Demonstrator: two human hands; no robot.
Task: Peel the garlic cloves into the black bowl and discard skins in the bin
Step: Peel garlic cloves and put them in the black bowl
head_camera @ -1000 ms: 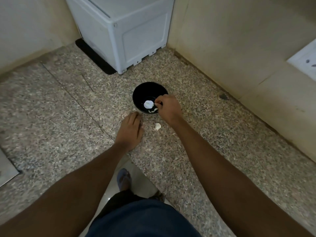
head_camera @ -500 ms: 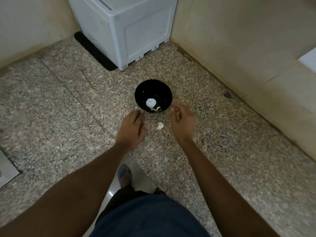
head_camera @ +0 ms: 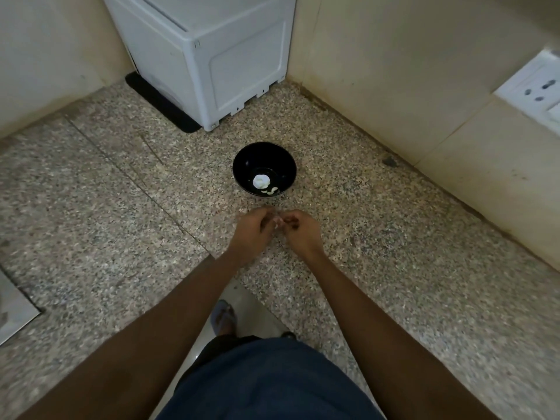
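Left hand [head_camera: 253, 233] and right hand [head_camera: 301, 231] meeting fingertip to fingertip over the speckled granite counter [head_camera: 121, 207], pinching between them a small pale garlic clove [head_camera: 277, 221], blurred. Just beyond, apart from both hands, the round glossy black bowl [head_camera: 242, 165], holding a white garlic head [head_camera: 261, 181] and a few pale peeled cloves [head_camera: 270, 191]. Behind it, in the corner, a white boxy appliance [head_camera: 212, 56].

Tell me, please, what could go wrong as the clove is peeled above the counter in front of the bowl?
1. Both hands, left and right, pinch the clove short of the bowl, so it may drop onto the counter.
2. No bin is in view; skins may scatter on the speckled stone and be hard to spot.
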